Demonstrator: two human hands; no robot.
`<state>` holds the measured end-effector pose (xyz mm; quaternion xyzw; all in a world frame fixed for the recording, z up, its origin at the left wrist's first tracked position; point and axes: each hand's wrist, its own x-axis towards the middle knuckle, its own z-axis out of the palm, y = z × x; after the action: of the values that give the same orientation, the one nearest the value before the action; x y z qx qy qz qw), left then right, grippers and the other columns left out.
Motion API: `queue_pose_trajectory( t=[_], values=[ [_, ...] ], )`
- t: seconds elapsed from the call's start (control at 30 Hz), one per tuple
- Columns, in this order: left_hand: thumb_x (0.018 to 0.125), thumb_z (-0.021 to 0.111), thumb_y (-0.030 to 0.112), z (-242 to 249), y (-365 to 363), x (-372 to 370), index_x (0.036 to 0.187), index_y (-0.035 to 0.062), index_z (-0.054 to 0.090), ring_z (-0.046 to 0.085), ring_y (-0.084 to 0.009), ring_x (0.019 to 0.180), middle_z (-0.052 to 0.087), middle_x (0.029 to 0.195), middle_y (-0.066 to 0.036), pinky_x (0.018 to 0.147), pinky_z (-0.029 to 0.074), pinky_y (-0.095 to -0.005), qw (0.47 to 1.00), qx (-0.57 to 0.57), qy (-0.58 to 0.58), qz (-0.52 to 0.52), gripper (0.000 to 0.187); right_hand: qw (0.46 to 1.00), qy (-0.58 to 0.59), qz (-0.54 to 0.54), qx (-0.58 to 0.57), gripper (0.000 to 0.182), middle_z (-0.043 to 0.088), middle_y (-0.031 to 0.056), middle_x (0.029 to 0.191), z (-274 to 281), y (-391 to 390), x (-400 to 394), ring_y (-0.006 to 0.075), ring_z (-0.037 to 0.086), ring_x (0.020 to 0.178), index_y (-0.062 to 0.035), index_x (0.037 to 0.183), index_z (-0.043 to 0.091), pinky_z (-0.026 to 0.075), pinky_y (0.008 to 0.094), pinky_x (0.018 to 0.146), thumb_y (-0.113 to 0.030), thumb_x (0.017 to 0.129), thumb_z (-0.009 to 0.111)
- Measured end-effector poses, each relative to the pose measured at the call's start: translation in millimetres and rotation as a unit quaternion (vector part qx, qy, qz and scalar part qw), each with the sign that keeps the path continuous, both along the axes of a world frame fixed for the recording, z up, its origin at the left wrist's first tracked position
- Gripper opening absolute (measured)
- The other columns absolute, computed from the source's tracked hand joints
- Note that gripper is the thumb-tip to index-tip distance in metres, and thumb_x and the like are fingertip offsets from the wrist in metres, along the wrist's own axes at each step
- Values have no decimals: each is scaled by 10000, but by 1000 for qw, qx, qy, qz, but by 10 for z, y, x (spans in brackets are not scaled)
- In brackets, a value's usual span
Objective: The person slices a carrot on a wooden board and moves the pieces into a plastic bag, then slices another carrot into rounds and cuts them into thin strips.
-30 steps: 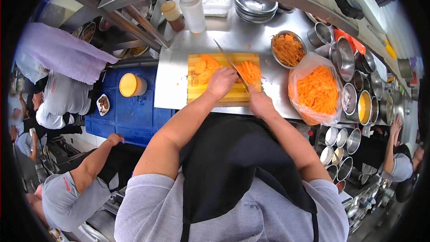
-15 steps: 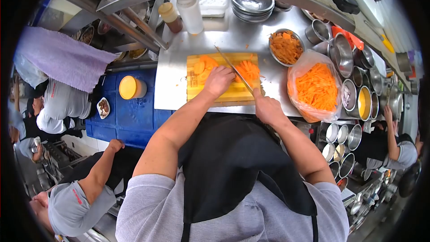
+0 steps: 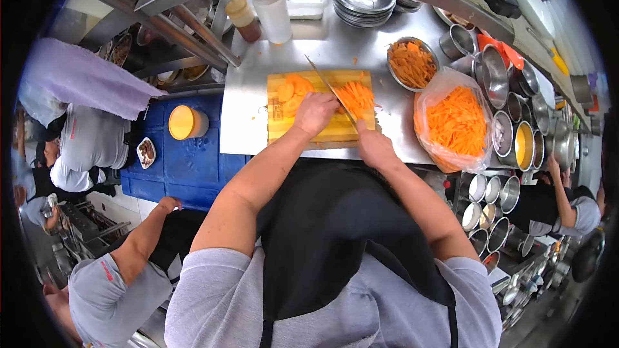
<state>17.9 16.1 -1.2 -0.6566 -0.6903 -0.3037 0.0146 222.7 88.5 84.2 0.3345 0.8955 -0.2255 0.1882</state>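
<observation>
A wooden cutting board (image 3: 280, 132) lies on the steel counter before me. My left hand (image 3: 316, 115) is on it with curled fingers, pressing down carrot slices that it mostly hides. Close against those fingertips runs the blade of a long knife (image 3: 330, 87), slanting away to the upper left. The knife's handle is inside my closed right hand (image 3: 378, 148), at the board's near right edge. Overlapping round carrot slices (image 3: 293, 89) lie left of the blade. To its right is a heap of thin carrot strips (image 3: 356, 98).
Right of the board stand a plastic bag of shredded carrot (image 3: 456, 125), a metal bowl of carrot peelings (image 3: 412, 64) and several metal containers (image 3: 503, 135). Two bottles (image 3: 273, 16) and stacked bowls (image 3: 363, 6) are behind. Co-workers (image 3: 119, 290) stand on both sides.
My right hand and the knife have shifted slightly left. The carrot strips right of the blade look more spread out. The co-worker at lower left has moved a little.
</observation>
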Motion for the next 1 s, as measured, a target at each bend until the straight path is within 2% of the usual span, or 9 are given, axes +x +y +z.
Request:
queue_pose_trajectory(
  t=[0.13, 0.2, 0.27, 0.3, 0.43, 0.57, 0.8, 0.87, 1.0],
  values=[
    [803, 686, 97, 14, -5, -8, 863, 118, 722, 657, -236, 848, 693, 927, -2, 763, 484, -401, 999, 19, -9, -26, 73, 999, -30, 27, -13, 458, 719, 282, 942, 320, 44, 11, 453, 714, 914, 28, 1329, 421, 550, 546, 801, -15, 882, 505],
    [801, 686, 90, 41, -19, 16, 861, 111, 721, 657, -241, 843, 692, 926, -5, 757, 486, -404, 999, 24, -10, -21, 73, 1000, -18, 12, -20, 450, 718, 286, 962, 247, -18, 75, 451, 712, 929, 27, 1332, 420, 547, 544, 816, -17, 891, 495],
    [806, 689, 90, 55, -29, 33, 871, 110, 726, 658, -248, 842, 691, 929, -11, 750, 485, -405, 1000, 0, -10, -4, 78, 1000, 8, -6, -22, 401, 716, 293, 974, -24, -80, 87, 450, 710, 948, 25, 1290, 432, 545, 545, 826, -15, 895, 490],
    [806, 689, 90, 19, -20, 23, 871, 110, 726, 658, -248, 842, 691, 929, -11, 750, 485, -405, 1000, 1, -9, -3, 78, 999, 7, -17, -31, 331, 713, 297, 973, -37, -81, 26, 456, 705, 961, 15, 1229, 440, 542, 546, 831, -16, 903, 484],
    [791, 718, 87, 3, -3, -9, 901, 108, 737, 659, -279, 844, 694, 951, -34, 749, 506, -418, 998, 31, -48, -34, 113, 999, 11, -28, -28, 284, 712, 297, 975, 11, -20, 10, 454, 704, 967, -3, 1189, 443, 540, 545, 836, -21, 909, 483],
    [779, 737, 71, 37, -30, -72, 911, 101, 741, 663, -298, 855, 697, 971, -52, 761, 537, -419, 996, 30, -73, -35, 136, 999, -4, -19, -34, 351, 715, 289, 968, -42, -9, 25, 449, 707, 964, -12, 1247, 443, 542, 537, 846, -23, 900, 493],
    [789, 723, 48, -36, 17, -115, 893, 80, 731, 670, -300, 859, 696, 959, -59, 773, 548, -415, 998, 7, -49, -42, 110, 999, -23, -3, -29, 391, 714, 291, 968, 311, 5, 41, 454, 705, 959, -13, 1262, 431, 544, 551, 824, -23, 880, 514],
    [776, 652, 55, -47, 30, -93, 827, 85, 688, 658, -272, 815, 658, 893, -47, 689, 534, -420, 995, 70, -53, -40, 69, 999, -14, -9, -28, 406, 713, 292, 959, 108, -34, 54, 457, 705, 948, -13, 1275, 429, 545, 552, 816, -24, 879, 516],
    [776, 652, 52, -69, 38, -108, 822, 84, 686, 658, -269, 805, 651, 877, -50, 684, 533, -412, 995, 67, -55, -38, 65, 999, -3, -22, -23, 424, 709, 293, 930, -43, -22, -63, 465, 704, 927, -8, 1280, 423, 545, 552, 807, -20, 869, 527]
  ],
)
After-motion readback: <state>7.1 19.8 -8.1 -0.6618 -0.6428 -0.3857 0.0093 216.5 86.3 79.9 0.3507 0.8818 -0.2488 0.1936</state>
